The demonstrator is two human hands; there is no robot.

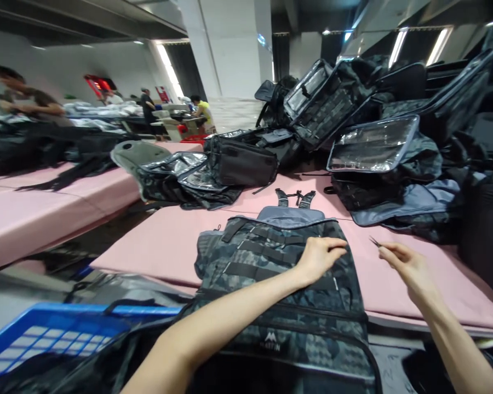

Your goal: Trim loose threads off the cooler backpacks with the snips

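A dark camouflage backpack [279,284] with black webbing straps lies flat on the pink table [160,241], its lower end hanging over the near edge. My left hand [318,257] rests on its upper right part, fingers curled and pinching at the fabric or a strap. My right hand [405,262] hovers just right of the backpack over the table, fingers closed on a small thin pointed tool [374,241], perhaps thread snips.
A tall pile of similar dark bags [373,126] fills the table's back and right. A blue plastic crate [53,334] stands at the lower left. Another pink table [33,213] lies to the left, with people working in the background [24,104].
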